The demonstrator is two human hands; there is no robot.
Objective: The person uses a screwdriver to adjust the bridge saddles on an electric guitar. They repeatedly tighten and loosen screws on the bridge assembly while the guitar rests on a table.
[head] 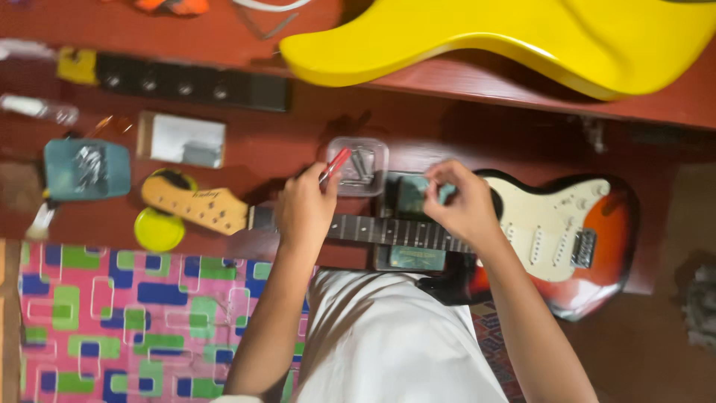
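Observation:
A sunburst electric guitar (pixel 574 246) with a cream pickguard lies across my lap and a low red table, its dark fretboard (pixel 373 230) running left to a pale wooden headstock (pixel 198 205). My left hand (pixel 306 209) rests over the neck and grips a red-handled tool (pixel 335 164). My right hand (pixel 462 205) hovers over the neck near the body, fingers pinched on a small teal piece (pixel 445 192). A green-edged block (pixel 414 257) supports the neck underneath.
A clear plastic box (pixel 359 166) of metal parts sits just behind my hands. A yellow guitar body (pixel 522 37) lies on the upper shelf. A teal container (pixel 86 168), yellow lid (pixel 159 230), white box (pixel 183 139) and black neck (pixel 186 82) are at left. Patterned cloth (pixel 134 321) lies below.

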